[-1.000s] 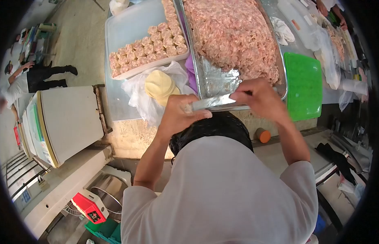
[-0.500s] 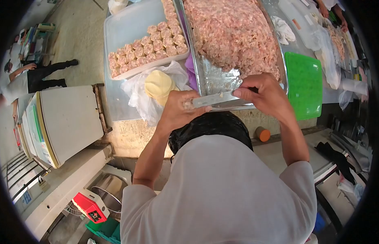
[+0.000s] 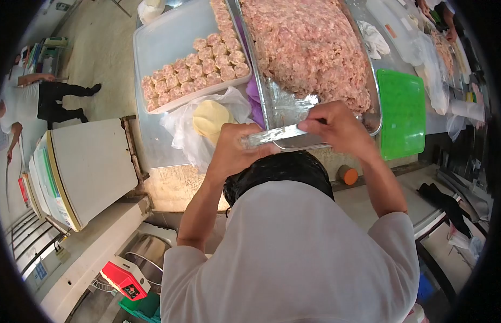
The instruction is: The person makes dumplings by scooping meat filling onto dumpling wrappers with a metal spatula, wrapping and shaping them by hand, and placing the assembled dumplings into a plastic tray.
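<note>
Flat metal spatula [image 3: 276,135], silvery, narrow, patchy shine, at near left corner of minced-meat tray [image 3: 284,106], right hand [image 3: 339,127] pinching its right end, left hand [image 3: 231,152] curled at left end, can't tell its grip

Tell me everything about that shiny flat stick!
The shiny flat stick is straight, narrow and silvery, like metal, with pale blotches on it. In the picture it slants, its right end slightly higher. The right hand pinches that end; the other end is at the left hand, where I can't see its tip. It's near the close edge of the meat tray.
</note>
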Demonstrator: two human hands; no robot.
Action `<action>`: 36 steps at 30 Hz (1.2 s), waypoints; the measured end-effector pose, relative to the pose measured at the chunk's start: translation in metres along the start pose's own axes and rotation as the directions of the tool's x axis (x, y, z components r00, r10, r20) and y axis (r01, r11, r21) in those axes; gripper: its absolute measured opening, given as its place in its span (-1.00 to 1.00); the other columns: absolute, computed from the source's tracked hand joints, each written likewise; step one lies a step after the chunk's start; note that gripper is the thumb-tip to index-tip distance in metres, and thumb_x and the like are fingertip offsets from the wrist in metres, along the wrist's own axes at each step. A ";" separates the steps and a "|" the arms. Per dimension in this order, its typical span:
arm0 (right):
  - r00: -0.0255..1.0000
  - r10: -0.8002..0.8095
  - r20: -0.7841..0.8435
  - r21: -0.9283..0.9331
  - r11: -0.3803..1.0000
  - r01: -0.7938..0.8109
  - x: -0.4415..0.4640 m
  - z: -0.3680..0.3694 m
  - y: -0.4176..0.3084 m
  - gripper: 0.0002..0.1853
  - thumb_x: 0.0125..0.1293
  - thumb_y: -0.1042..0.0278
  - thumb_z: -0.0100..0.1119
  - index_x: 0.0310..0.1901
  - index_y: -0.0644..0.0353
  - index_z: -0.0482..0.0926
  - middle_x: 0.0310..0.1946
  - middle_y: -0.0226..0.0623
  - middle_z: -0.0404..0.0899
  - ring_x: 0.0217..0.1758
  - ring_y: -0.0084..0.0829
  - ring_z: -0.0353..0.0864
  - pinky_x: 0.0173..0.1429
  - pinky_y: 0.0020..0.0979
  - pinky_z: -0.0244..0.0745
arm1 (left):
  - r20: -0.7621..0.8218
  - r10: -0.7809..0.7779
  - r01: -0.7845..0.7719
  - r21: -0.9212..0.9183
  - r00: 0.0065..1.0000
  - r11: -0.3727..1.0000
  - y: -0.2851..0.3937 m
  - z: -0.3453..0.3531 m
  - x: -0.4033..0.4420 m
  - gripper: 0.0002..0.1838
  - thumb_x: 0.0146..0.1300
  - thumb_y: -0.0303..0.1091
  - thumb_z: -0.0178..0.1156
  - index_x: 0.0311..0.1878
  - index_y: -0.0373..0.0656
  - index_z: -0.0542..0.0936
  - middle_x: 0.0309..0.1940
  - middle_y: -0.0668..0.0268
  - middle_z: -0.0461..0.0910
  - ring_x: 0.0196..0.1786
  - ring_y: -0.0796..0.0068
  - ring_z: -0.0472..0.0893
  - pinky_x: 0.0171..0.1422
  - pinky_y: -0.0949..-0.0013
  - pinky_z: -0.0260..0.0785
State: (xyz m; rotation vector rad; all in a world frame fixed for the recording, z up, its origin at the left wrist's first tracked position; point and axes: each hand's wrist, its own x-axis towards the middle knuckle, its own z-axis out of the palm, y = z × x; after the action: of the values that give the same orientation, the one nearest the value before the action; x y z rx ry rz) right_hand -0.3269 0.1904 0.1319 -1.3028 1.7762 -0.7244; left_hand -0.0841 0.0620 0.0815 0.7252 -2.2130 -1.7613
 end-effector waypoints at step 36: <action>0.893 0.398 -0.212 0.270 0.902 -0.338 -0.003 0.069 -0.019 -0.60 0.49 0.19 0.28 -0.40 0.39 0.61 -0.64 -0.42 0.32 -0.46 -0.62 0.24 -0.38 -0.38 0.25 | -0.093 0.024 0.010 0.352 0.995 0.936 -0.092 -0.220 0.151 -0.55 0.18 -0.57 0.22 0.18 -0.23 0.68 -0.09 0.19 0.69 -0.12 0.30 0.66 0.02 0.28 0.52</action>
State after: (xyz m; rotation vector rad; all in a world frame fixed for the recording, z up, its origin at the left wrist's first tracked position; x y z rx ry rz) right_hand -0.2583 0.1884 0.1126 -0.7077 2.0090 -0.8786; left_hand -0.0891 -0.2159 0.0301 0.8509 -2.4881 -1.3056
